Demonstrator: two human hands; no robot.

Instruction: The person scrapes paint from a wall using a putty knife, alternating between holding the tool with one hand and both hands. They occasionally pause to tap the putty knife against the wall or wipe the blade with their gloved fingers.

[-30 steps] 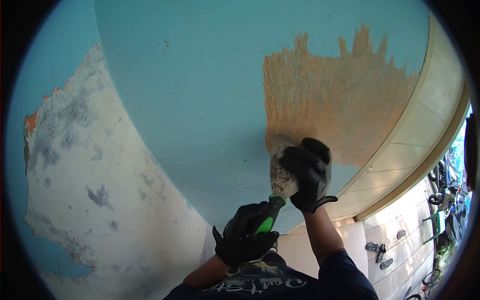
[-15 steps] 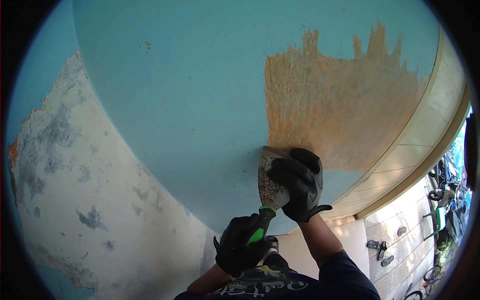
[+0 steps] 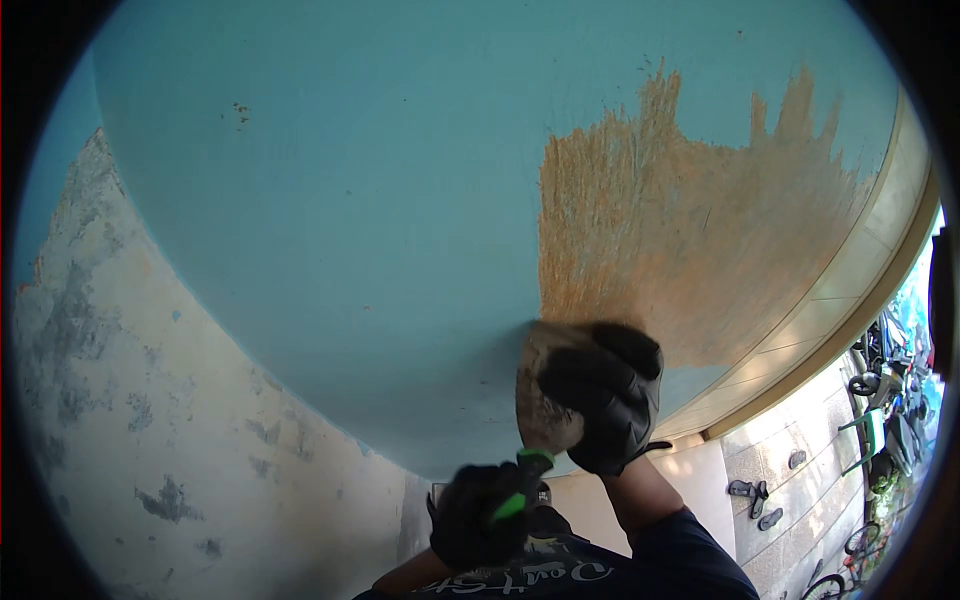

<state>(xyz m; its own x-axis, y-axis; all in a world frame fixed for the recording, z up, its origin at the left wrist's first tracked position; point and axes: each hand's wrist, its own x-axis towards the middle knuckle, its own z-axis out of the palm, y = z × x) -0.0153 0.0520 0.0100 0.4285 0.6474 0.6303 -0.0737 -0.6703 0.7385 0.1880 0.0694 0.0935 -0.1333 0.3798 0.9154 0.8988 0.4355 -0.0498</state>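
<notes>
A paint scraper (image 3: 548, 390) with a wide, stained blade and a green-and-black handle stands with its edge against the blue wall panel (image 3: 300, 230). My left hand (image 3: 480, 515), in a black glove, is closed around the handle. Higher up, my gloved right hand (image 3: 608, 400) presses its fingers over the blade's right side; its thumb is not clearly seen. The blade edge meets the lower left corner of a bared brown patch (image 3: 700, 220), whose top border is jagged. Slight motion blur covers the blade and both gloves.
Left of the panel is a mottled white wall (image 3: 200, 400) with peeled paint. A beige tiled edge (image 3: 800, 330) curves along the right. Beyond it, sandals (image 3: 750, 493), a green chair (image 3: 868, 435) and motorcycles (image 3: 880, 380) stand on paving.
The view has shifted, so the panel and brown patch appear lower and further right. Both hands and the scraper sit slightly lower in view, the blade still at the patch's corner.
</notes>
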